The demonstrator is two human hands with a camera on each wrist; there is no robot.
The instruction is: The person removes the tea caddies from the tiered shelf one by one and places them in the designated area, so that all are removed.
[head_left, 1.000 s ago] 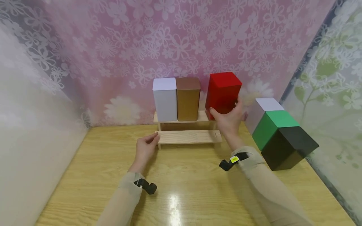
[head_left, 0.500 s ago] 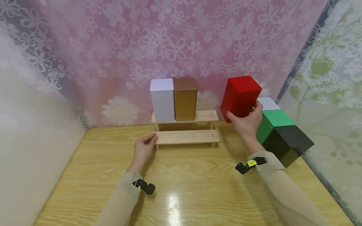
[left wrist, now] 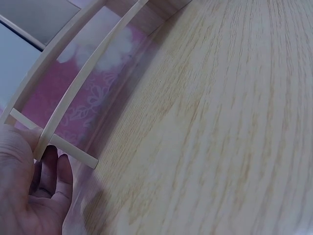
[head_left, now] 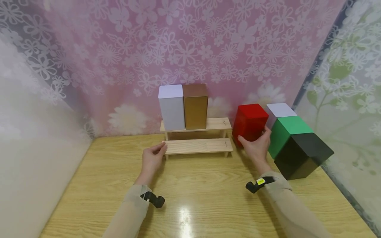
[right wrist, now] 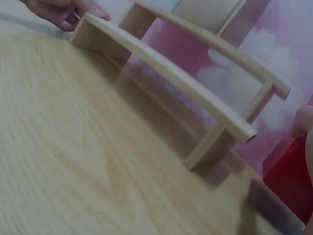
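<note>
My left hand [head_left: 151, 161] pinches the left end of the lower board of a two-tier wooden shelf [head_left: 197, 146]; the left wrist view shows the thumb above that board and fingers beneath it. To the shelf's right, my right hand [head_left: 256, 148] grips a red box [head_left: 252, 120] low on its sides, thumb on the left and fingers on the right. The box stands nearly upright and low by the tabletop; whether its base touches the wood I cannot tell. A white box [head_left: 172, 112] and a brown box [head_left: 195, 112] stand side by side on the upper board.
At the right stand another white box [head_left: 281, 110], a green box [head_left: 294, 125] and a black box [head_left: 311, 145], close together near the red one. A pink flowered backdrop [head_left: 134, 66] rises behind the wooden table [head_left: 190, 198], with pale panels at both sides.
The red box, held by my right hand, has left the right end of the upper board, gone right, then come down beside the shelf. My left hand keeps its hold on the lower board.
</note>
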